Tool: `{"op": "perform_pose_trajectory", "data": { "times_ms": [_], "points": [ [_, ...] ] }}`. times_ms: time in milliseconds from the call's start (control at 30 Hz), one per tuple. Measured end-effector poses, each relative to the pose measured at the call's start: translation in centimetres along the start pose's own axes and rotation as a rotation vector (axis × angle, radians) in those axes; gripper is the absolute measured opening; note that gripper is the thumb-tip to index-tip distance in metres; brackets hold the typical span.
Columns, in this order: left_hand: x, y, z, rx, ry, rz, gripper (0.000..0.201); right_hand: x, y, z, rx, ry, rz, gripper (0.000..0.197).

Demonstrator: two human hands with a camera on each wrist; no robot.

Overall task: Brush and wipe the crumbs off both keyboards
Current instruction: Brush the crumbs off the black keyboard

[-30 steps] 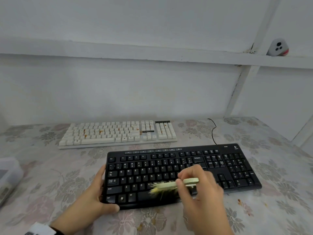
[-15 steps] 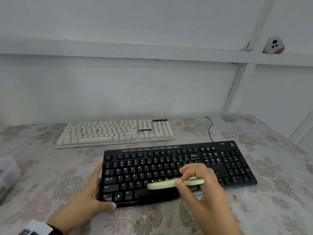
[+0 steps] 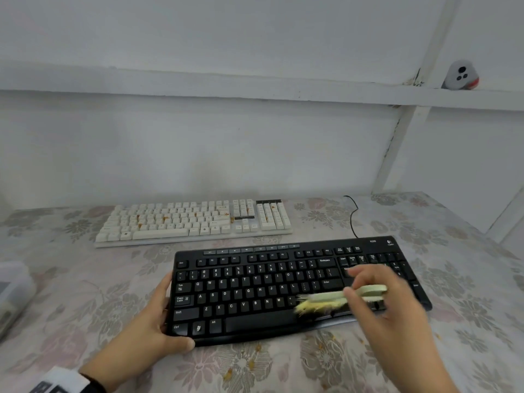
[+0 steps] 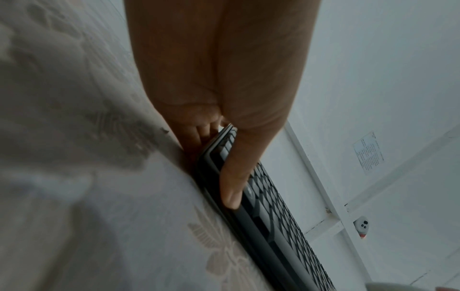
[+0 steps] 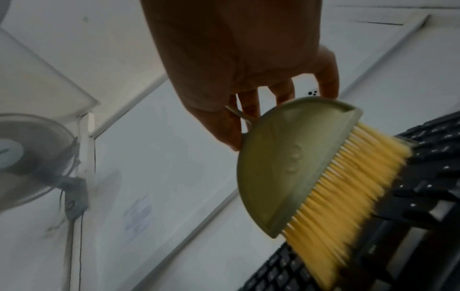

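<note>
My right hand [image 3: 388, 304] grips the brush [image 3: 337, 299] on the black keyboard [image 3: 255, 296]; my left hand [image 3: 147, 330] clamps its nine-o'clock edge. The crumbed white keyboard [image 3: 192, 219] lies at twelve o'clock on the floral tablecloth [image 3: 71, 293].

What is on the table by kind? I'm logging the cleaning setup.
Keyboards: 2, a black keyboard and a white keyboard
Brushes: 1, the brush in the right hand
Plastic boxes: 1, a box at the left edge
Total: 4

Head view looks down and forward over table [image 3: 85, 293]. Left wrist view low, close at black keyboard [image 4: 261, 212] left edge. Right wrist view looks up, close behind brush [image 5: 298, 167]. All share black keyboard.
</note>
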State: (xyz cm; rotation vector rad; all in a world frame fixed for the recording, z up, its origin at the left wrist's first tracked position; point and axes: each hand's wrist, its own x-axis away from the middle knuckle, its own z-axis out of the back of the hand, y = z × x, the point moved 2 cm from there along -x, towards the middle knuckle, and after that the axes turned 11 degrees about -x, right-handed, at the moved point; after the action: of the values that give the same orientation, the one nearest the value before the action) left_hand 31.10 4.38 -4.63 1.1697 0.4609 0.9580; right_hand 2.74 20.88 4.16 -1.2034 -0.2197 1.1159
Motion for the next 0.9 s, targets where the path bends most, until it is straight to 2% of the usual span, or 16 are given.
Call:
{"op": "perform_pose_trajectory", "data": {
  "times_ms": [100, 200, 267, 400, 567, 733, 767, 833, 867, 900],
  "points": [
    [0.0, 0.0, 0.1, -0.005, -0.007, -0.004, 0.114, -0.4, -0.3, 1.1, -0.100, 0.032, 0.006, 0.031],
    [0.1, 0.3, 0.1, 0.008, -0.015, -0.004, 0.114, 0.1, -0.4, 0.4, -0.255, -0.083, -0.026, 0.031],
    [0.1, 0.5, 0.0, 0.012, -0.015, -0.004, 0.115, 0.3, 0.3, 0.2, -0.240, -0.108, -0.048, 0.033],
    [0.3, 0.6, 0.0, -0.008, -0.012, -0.004, 0.118, -0.5, 1.3, 1.7, -0.094, -0.021, -0.034, 0.032],
    [0.3, 0.9, -0.1, -0.001, -0.018, 0.003, 0.115, -0.6, 1.6, 2.0, -0.193, -0.080, -0.063, 0.030],
    [0.2, 0.7, -0.1, -0.009, -0.014, 0.006, 0.118, -2.2, 2.9, 4.6, -0.120, 0.051, -0.048, 0.037],
    [0.2, 0.7, -0.1, -0.010, -0.015, 0.010, 0.118, -2.4, 2.8, 5.0, -0.119, 0.080, -0.014, 0.033],
    [0.2, 0.7, -0.1, -0.007, -0.019, 0.021, 0.118, -2.6, 2.7, 5.5, -0.259, 0.057, -0.032, 0.017],
    [0.2, 0.7, -0.1, -0.002, -0.020, 0.024, 0.119, -2.5, 3.1, 5.6, -0.291, 0.029, -0.049, 0.030],
    [0.2, 0.8, -0.2, 0.005, -0.019, 0.025, 0.121, -2.5, 3.5, 5.7, -0.316, 0.013, -0.068, 0.034]
  ]
}}
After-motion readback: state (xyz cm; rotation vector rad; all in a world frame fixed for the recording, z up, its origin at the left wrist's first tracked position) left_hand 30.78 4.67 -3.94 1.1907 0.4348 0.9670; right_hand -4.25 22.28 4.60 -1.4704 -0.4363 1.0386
